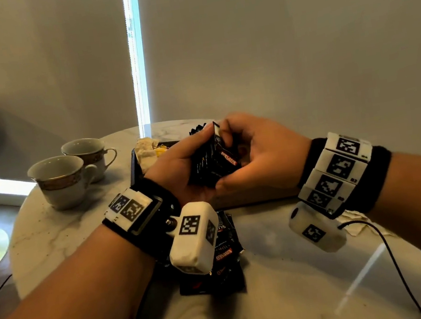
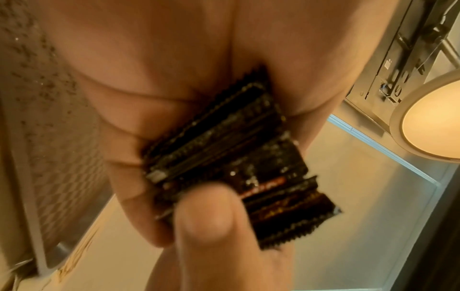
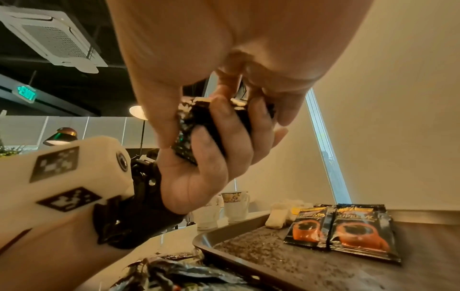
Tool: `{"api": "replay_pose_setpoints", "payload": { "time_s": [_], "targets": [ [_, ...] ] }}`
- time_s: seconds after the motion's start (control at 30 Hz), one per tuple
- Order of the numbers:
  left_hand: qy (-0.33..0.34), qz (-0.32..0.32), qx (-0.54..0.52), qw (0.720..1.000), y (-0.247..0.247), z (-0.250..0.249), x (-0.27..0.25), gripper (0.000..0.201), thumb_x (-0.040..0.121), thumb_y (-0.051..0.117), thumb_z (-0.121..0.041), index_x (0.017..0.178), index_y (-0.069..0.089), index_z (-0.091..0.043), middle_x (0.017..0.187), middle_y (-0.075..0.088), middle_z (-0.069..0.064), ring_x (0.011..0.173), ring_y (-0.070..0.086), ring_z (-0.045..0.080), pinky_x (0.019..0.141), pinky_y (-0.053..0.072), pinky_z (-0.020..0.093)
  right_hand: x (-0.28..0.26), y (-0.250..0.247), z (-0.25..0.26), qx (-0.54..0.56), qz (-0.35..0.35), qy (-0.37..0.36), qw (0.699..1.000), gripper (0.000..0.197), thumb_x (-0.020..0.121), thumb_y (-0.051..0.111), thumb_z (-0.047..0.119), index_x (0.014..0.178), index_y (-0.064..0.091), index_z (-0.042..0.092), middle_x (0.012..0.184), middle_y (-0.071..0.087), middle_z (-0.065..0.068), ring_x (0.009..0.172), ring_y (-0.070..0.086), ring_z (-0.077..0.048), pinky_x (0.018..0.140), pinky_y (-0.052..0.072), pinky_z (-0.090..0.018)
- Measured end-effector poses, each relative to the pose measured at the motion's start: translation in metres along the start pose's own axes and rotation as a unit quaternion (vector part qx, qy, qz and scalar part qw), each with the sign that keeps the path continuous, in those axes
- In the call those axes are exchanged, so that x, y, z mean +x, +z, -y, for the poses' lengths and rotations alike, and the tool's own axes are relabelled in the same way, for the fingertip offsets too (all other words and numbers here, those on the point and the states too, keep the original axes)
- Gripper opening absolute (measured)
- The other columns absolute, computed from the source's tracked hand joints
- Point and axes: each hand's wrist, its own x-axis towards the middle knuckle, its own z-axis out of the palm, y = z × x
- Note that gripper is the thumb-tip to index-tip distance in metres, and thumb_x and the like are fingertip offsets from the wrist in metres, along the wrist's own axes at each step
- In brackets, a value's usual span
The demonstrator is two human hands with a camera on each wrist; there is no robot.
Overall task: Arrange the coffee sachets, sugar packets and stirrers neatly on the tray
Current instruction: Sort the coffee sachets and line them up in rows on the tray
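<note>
My left hand [image 1: 178,170] and right hand [image 1: 252,152] together grip a stack of black coffee sachets [image 1: 211,156] above the dark tray [image 1: 133,166]. The left fingers wrap the stack [image 2: 224,157] from below and the right thumb and fingers pinch its sides [image 3: 189,133]. Two piles of coffee sachets [image 3: 341,232] lie side by side on the tray [image 3: 248,250]. Pale sugar packets [image 1: 147,150] sit at the tray's far left end [image 3: 278,214]. A loose heap of coffee sachets [image 1: 221,268] lies on the table under my left wrist. No stirrers can be made out.
Two teacups [image 1: 68,176] stand on the round marble table [image 1: 64,237] left of the tray. A black cable [image 1: 390,255] and a crumpled white paper [image 1: 355,224] lie at the right. A wall with blinds stands close behind.
</note>
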Motion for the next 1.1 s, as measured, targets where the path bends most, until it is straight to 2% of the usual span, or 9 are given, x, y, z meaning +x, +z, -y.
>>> {"api": "replay_pose_setpoints", "payload": {
  "time_s": [0.17,0.27,0.37,0.47,0.53,0.6,0.67,0.87,1.1],
  "targets": [
    [0.009,0.015,0.019,1.0,-0.006,-0.004,-0.001,0.034,0.093,0.052,-0.037,0.104,0.063,-0.006,0.097,0.069,0.012,0.09,0.068,0.025,0.083,0.053,0.036,0.011,0.008,-0.01,-0.152,-0.041,-0.032,0.987,0.058,0.065,0.088,0.036,0.107,0.053,0.017,0.098,0.066,-0.004,0.088,0.066,-0.02,0.08,0.057,-0.045],
    [0.018,-0.011,0.054,0.998,-0.009,-0.008,0.001,0.022,0.089,0.057,-0.025,0.098,0.065,-0.006,0.096,0.065,0.015,0.086,0.066,0.027,0.082,0.053,0.038,0.009,0.011,-0.013,-0.041,-0.013,-0.024,0.999,0.063,0.062,0.09,0.033,0.107,0.051,0.013,0.111,0.064,-0.011,0.099,0.069,-0.023,0.081,0.06,-0.047],
    [0.059,-0.068,0.0,0.996,-0.017,-0.027,-0.004,0.03,0.084,0.058,-0.029,0.092,0.076,-0.006,0.096,0.068,0.015,0.084,0.068,0.027,0.077,0.056,0.038,0.002,0.012,-0.022,-0.035,-0.041,-0.009,0.999,0.078,0.053,0.088,0.064,0.105,0.044,0.028,0.126,0.051,-0.011,0.113,0.061,-0.029,0.084,0.059,-0.05],
    [0.101,-0.097,-0.085,0.987,-0.029,-0.047,-0.014,0.054,0.08,0.059,-0.034,0.121,0.059,0.001,0.101,0.065,0.012,0.084,0.068,0.022,0.072,0.058,0.032,-0.007,0.013,-0.02,-0.061,0.048,0.059,0.995,0.086,0.044,0.085,0.074,0.11,0.043,0.037,0.127,0.049,0.001,0.113,0.059,-0.021,0.088,0.058,-0.045],
    [0.114,-0.094,-0.127,0.981,-0.035,-0.053,-0.018,0.057,0.079,0.058,-0.035,0.122,0.053,0.002,0.102,0.063,0.01,0.083,0.068,0.021,0.072,0.059,0.032,-0.011,0.02,-0.013,-0.174,0.156,0.06,0.97,0.095,0.045,0.087,0.07,0.125,0.043,0.042,0.132,0.046,0.013,0.118,0.053,-0.009,0.1,0.052,-0.037],
    [0.111,-0.095,-0.132,0.98,-0.038,-0.053,-0.02,0.054,0.079,0.058,-0.036,0.118,0.055,0.001,0.102,0.063,0.009,0.082,0.067,0.02,0.072,0.059,0.031,-0.014,0.032,-0.009,-0.259,0.223,0.034,0.939,0.113,0.051,0.09,0.061,0.147,0.034,0.036,0.147,0.037,0.016,0.132,0.039,-0.003,0.114,0.034,-0.024],
    [0.106,-0.103,-0.132,0.98,-0.038,-0.05,-0.02,0.058,0.079,0.06,-0.035,0.124,0.052,0.0,0.102,0.064,0.01,0.082,0.067,0.021,0.072,0.059,0.032,-0.013,0.045,-0.007,-0.309,0.261,0.004,0.915,0.119,0.055,0.09,0.057,0.154,0.029,0.03,0.153,0.034,0.013,0.138,0.03,-0.003,0.114,0.023,-0.017],
    [0.098,-0.117,-0.121,0.981,-0.035,-0.04,-0.016,0.06,0.079,0.061,-0.033,0.128,0.049,-0.002,0.103,0.063,0.011,0.083,0.066,0.022,0.072,0.058,0.032,-0.012,0.056,-0.013,-0.32,0.281,0.011,0.905,0.072,0.075,0.081,0.045,0.138,0.052,0.029,0.127,0.052,0.01,0.118,0.049,-0.008,0.104,0.047,-0.032],
    [0.097,-0.112,-0.101,0.984,-0.035,-0.04,-0.016,0.053,0.081,0.059,-0.034,0.123,0.052,-0.002,0.104,0.063,0.01,0.084,0.066,0.021,0.07,0.059,0.032,-0.019,0.043,-0.021,-0.298,0.258,0.009,0.919,0.057,0.08,0.077,0.038,0.134,0.057,0.034,0.121,0.055,0.014,0.113,0.054,-0.006,0.1,0.049,-0.032]
  ]
}}
